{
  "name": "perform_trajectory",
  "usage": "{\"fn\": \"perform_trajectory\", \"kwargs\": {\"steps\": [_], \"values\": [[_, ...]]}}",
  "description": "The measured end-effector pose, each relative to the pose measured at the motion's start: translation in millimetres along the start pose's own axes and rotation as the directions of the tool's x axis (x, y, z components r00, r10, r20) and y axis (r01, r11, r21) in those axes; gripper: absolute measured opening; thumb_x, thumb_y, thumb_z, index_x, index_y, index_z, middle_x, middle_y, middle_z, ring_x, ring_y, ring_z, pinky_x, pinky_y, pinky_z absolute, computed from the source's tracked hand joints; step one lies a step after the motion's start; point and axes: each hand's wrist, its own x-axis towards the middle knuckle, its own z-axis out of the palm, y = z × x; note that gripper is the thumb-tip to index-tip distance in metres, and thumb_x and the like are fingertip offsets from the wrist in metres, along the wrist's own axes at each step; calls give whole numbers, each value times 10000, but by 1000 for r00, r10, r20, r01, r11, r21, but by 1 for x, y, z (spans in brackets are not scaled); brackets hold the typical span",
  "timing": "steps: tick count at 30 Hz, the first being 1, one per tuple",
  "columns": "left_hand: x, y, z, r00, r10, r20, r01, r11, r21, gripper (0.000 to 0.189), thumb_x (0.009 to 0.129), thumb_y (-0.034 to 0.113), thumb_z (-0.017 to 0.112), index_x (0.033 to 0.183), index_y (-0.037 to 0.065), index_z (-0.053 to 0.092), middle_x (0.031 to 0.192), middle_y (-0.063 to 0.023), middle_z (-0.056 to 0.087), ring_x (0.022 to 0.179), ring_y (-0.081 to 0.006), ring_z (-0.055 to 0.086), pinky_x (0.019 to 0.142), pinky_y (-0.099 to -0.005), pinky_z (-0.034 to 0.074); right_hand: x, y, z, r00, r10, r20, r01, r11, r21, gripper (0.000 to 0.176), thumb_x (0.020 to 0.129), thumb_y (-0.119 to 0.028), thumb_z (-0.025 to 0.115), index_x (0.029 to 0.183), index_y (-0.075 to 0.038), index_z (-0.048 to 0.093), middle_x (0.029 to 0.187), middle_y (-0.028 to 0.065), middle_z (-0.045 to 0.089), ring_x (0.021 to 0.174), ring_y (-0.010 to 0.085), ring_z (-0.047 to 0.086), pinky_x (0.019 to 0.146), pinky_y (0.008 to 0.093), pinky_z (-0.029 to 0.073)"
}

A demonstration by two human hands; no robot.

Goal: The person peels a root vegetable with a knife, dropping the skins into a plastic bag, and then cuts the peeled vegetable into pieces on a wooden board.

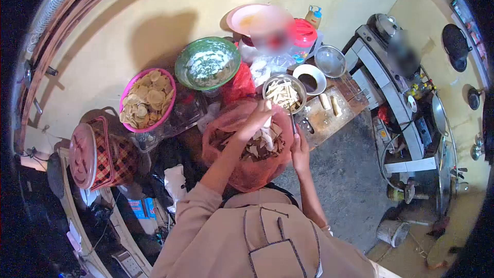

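Observation:
My left hand (259, 117) is above a reddish translucent plastic bag (247, 177), its fingers closed around something whitish that I cannot make out. Brown and pale flat pieces (265, 146) fill the bag, with a white patch among them. My right hand (299, 149) is closed on the dark handle of a round metal pan (302, 92). Pale cut strips (283, 96) lie in that pan. Beside it, a worn cutting board (321, 121) carries two pale peeled lengths (330, 104).
A green bowl (208, 64) with white residue and a pink basket (147, 100) of round slices stand left. A white bowl (310, 79) of dark liquid and a sieve (330, 61) are behind the board. A stove (378, 38) stands right; a lidded plaid container (95, 154) is far left.

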Motion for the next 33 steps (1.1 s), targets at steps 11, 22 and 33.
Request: {"fn": "perform_trajectory", "kwargs": {"steps": [11, 22, 33], "values": [[32, 20, 127, 945, -278, 170, 298, 949, -102, 669, 682, 69, 544, 1264, 41, 216, 1060, -184, 450, 773, -236, 550, 604, -307, 478, -7, 39, -73, 916, 340, -210, -306, 935, 178, 485, 857, -276, 514, 1257, -34, 385, 895, 57, 523, 695, 108, 477, 622, 251, 383], [65, -80, 195, 990, -138, -25, 123, 938, -324, 544, 767, 147, 499, 1234, -24, 279, 1028, -231, 500, 850, -287, 563, 693, -353, 474, 85, 92, -96, 970, 241, -28, -242, 967, -76, 332, 742, -188, 640, 1025, -21, 594, 757, 83, 627, 636, 129, 561, 591, 272, 445], [-122, 34, 91, 868, -174, -464, 41, 959, -282, 327, 902, 245, 411, 1155, 44, 463, 977, -68, 545, 820, -128, 520, 741, -276, 441, 151, 124, -97, 984, 178, -1, -138, 760, -635, 345, 728, -330, 623, 995, -129, 539, 916, 141, 578, 803, 355, 569, 646, 433, 450]]}}
